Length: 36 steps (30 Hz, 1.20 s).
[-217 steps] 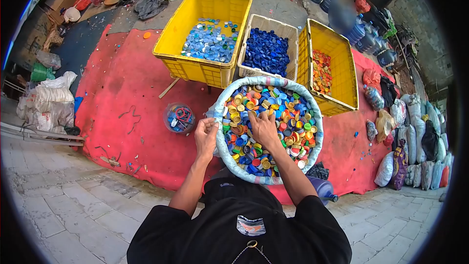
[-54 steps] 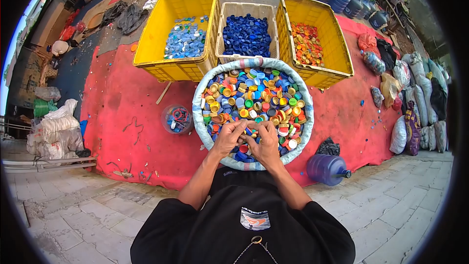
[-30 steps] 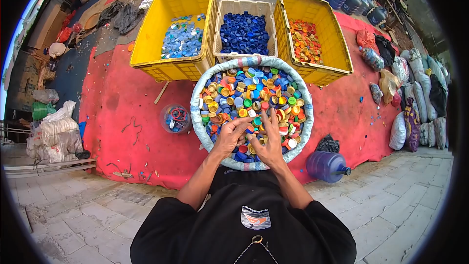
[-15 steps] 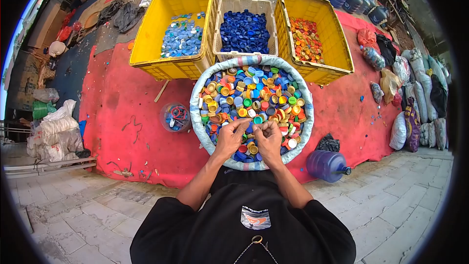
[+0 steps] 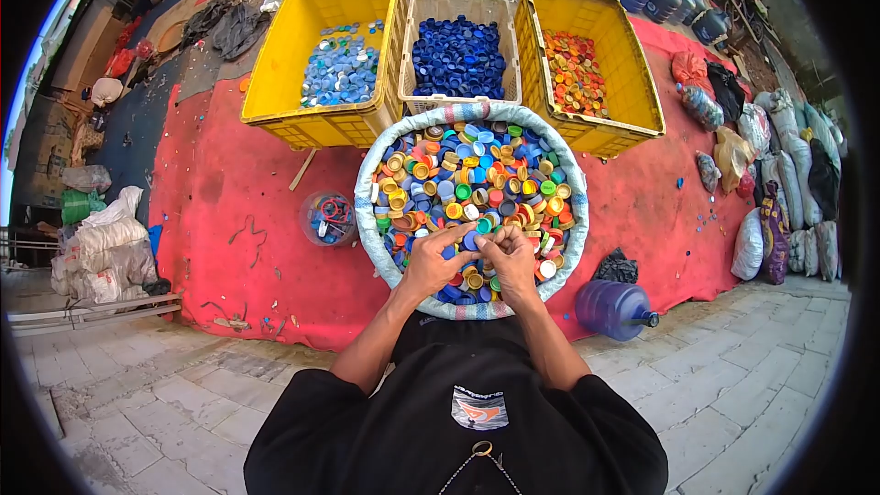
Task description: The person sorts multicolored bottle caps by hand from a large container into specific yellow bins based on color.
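A wide round sack with a rolled light-blue rim (image 5: 575,179) stands in front of me, full of mixed coloured bottle caps (image 5: 440,165). Over its near half, my left hand (image 5: 434,261) pinches a blue bottle cap (image 5: 470,240) between thumb and index finger. Close on the right is my right hand (image 5: 513,264), fingers curled together with their tips at the cap's right edge. Whether those fingertips grip the cap or something small is hidden.
Behind the sack stand a yellow crate (image 5: 266,82) with light-blue caps, a white crate (image 5: 511,55) with dark-blue caps and a yellow crate (image 5: 642,82) with red-orange caps. A clear tub (image 5: 328,218) sits left; a water jug (image 5: 612,310) lies right.
The blue cap shows more fully between my fingertips now. My left index finger and thumb are spread further around it, and my right fingers have shifted slightly.
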Motion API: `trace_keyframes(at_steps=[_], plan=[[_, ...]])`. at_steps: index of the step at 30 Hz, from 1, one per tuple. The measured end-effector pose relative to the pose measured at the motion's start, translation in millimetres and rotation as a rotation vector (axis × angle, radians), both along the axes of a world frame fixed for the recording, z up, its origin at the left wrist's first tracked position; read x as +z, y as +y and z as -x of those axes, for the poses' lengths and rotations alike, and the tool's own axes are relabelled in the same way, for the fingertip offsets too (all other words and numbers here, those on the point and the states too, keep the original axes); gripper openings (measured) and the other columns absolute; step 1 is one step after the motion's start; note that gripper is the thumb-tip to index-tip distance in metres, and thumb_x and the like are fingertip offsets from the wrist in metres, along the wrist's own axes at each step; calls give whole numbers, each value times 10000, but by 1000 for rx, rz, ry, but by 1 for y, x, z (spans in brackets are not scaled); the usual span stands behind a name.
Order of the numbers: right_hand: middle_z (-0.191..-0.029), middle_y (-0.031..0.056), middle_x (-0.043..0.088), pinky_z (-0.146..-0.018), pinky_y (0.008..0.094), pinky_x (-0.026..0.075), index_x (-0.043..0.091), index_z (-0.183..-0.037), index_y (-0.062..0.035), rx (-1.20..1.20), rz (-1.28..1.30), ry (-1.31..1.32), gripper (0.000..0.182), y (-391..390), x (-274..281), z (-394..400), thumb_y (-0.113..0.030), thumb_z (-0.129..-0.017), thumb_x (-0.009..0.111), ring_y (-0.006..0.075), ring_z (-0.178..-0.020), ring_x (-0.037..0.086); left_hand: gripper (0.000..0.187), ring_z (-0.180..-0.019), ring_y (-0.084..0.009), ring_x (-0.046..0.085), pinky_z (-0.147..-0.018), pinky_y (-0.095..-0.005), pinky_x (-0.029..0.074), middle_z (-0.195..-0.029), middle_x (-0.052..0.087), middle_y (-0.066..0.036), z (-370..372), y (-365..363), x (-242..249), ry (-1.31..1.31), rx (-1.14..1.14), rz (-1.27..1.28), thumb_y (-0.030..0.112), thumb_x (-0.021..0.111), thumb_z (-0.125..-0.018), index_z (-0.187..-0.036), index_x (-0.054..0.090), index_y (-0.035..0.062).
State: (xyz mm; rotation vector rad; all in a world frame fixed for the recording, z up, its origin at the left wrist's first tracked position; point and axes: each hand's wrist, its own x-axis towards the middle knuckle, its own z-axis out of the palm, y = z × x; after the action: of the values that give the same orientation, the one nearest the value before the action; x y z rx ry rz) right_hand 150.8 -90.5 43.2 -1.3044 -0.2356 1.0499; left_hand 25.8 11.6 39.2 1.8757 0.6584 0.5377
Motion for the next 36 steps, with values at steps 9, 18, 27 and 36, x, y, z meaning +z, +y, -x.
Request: trace_keyframes(at_steps=[9,18,27,36], plan=[[-821,84,642,-871,297,461,563,-824,-25,216,95,-171,137,-5,-2,-1,-105,-853,671,100,-810,618,400,-732,-234,658,-624,-323,517,-866,677,-137,4,-1,-8,103,9,-153,87,749,-768,-1159,672,61],[-852,109,652,-677,252,496,537,-970,8,109,186,-170,218,2,-3,2,-80,-839,687,138,-789,656,197,-596,-133,615,-506,-268,490,-785,635,-75,-2,8,-34,-93,294,64,85,701,-843,-1010,681,-17],[-859,128,674,-659,272,509,557,-1001,43,185,238,-373,227,-2,-4,-2,-97,-854,657,148,-774,669,226,-846,-273,639,-767,-364,500,-972,651,-154,-45,90,-51,88,366,-101,159,719,-821,-993,704,13],[-903,139,660,-721,315,529,579,-1007,38,181,257,-416,281,-25,-27,-7,-135,-819,694,179,-791,649,492,-975,-373,625,-837,-446,501,-1044,652,-209,-118,152,-65,439,198,-395,347,756,-775,-1102,643,-4]])
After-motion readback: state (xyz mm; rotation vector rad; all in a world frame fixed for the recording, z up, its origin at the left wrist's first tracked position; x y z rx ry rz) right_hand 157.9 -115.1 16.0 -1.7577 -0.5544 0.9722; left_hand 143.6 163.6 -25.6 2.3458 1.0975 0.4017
